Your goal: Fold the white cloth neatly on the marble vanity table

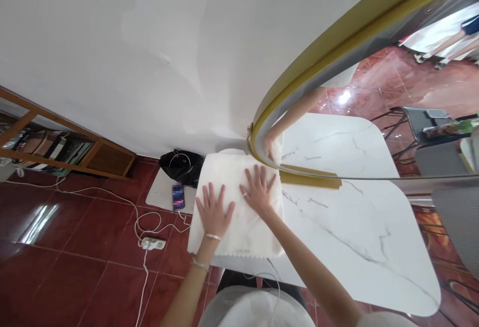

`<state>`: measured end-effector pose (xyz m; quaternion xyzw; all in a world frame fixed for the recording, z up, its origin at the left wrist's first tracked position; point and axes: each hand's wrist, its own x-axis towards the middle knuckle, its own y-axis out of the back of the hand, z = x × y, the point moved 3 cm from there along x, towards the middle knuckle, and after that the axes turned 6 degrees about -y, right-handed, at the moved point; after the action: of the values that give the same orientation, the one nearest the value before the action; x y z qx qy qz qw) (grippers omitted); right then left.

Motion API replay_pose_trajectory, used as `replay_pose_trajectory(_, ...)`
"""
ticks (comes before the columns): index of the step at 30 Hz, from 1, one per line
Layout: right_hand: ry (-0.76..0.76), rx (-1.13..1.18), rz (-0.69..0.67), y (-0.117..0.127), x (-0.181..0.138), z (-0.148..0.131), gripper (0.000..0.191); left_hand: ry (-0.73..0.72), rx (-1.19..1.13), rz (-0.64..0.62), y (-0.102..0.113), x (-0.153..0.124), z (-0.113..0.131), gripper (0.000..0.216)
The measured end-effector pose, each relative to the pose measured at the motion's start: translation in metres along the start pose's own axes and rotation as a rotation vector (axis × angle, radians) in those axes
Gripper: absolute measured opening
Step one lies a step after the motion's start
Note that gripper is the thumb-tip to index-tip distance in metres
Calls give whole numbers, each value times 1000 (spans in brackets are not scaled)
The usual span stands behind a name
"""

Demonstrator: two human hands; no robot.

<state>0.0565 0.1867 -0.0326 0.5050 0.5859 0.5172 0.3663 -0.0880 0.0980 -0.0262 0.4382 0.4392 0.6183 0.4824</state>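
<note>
A cream-white cloth (pixel 239 232) with a scalloped front edge lies flat over the left end of the marble-patterned table. My left hand (pixel 214 212) rests palm down on the cloth's left half, fingers spread, with bracelets on the wrist. Further right, near the mirror's lower rim, my right hand (pixel 259 190) also presses flat on the cloth, fingers apart and a ring on one finger. Neither hand grips anything. Part of the cloth's far right corner is hidden behind the mirror frame.
A round gold-framed mirror (pixel 299 73) stands on the white table (pixel 359 247). Left of the cloth are a black bag (pixel 181 165) and a phone (pixel 178 197) on a pale surface. A power strip (pixel 153 243) with cables lies on the red tiles, near a wooden shelf (pixel 112 160).
</note>
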Motion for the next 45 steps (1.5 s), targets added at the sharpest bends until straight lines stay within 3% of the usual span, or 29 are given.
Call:
replay_pose_trajectory(3,25,-27,-10,4,-55,4,60,3,-3,-17,5,-33,3,60)
replay_pose_trajectory(6,25,-26,-14,6,-72,12,61,9,-10,-34,4,-35,8,60)
replay_pose_trajectory(9,44,-25,-7,4,-44,15,61,7,-18,-33,-1,-7,6,61)
replay_pose_trajectory(15,-42,-60,-69,-1,51,8,60,-18,-27,-46,-12,88,-5,64)
replay_pose_trajectory(19,-91,-27,-77,-5,72,3,52,-174,-64,-123,-15,118,4,48)
replay_pose_trajectory(21,-25,-14,-55,-7,62,0,45,-225,-70,-152,-15,111,8,47)
replay_pose_trajectory(23,46,-7,-53,-9,41,-6,43,-181,-54,-151,-11,89,4,48)
replay_pose_trajectory(30,307,99,-116,3,-78,-33,63,-1,58,-127,12,-51,-15,56)
replay_pose_trajectory(34,261,114,-135,12,-131,-24,66,-4,64,-90,12,-106,1,53)
replay_pose_trajectory(38,70,62,-69,13,-134,4,67,-53,23,-97,3,-98,24,54)
replay_pose_trajectory(45,-27,2,9,9,-51,39,65,-149,-48,-152,-13,0,43,59)
